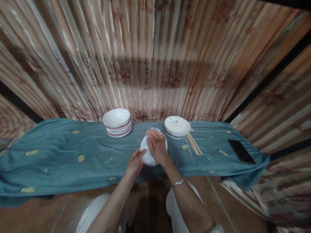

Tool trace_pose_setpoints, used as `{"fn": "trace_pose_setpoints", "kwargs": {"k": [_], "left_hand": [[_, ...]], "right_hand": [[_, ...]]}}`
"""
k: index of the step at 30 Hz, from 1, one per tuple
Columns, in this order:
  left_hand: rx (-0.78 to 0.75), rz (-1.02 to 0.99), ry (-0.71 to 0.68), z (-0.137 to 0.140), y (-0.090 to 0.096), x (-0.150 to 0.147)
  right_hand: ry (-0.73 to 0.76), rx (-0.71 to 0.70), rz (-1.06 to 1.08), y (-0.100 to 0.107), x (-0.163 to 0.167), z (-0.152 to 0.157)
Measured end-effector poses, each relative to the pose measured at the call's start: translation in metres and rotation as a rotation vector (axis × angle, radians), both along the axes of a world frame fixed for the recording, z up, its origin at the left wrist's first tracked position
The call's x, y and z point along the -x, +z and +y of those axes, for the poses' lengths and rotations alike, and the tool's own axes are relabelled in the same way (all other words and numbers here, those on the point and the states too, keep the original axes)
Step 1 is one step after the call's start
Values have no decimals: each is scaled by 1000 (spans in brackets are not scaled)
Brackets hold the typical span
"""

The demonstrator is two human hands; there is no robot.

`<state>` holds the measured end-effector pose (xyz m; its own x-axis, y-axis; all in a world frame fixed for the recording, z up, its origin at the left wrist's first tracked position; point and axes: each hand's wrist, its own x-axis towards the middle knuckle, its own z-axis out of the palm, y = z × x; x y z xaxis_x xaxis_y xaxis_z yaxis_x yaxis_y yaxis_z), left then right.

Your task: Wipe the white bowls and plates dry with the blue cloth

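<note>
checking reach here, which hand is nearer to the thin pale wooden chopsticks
Right. The right hand lies over a light blue cloth on the round white dish, left of the chopsticks; the left hand grips that dish's left edge, farther from them.

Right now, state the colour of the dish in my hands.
The dish looks white, best in the head view.

No readable lettering, only tiny, illegible character-like marks (147, 74) on the curtain (136, 45).

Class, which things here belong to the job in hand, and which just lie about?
Job: white dish in the left hand; pale blue cloth under the right hand; probably the bowl stack and plate stack.

Seemingly just lying about: chopsticks; black smartphone.
</note>
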<state>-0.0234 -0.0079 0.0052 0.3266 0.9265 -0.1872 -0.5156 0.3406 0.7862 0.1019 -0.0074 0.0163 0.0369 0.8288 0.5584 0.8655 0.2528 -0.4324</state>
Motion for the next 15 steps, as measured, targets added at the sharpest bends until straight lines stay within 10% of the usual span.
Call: {"fn": "trace_pose_setpoints", "kwargs": {"k": [15], "left_hand": [[247,-52,102,14,-15,17]], "right_hand": [[-34,11,278,-78,-50,27]]}}
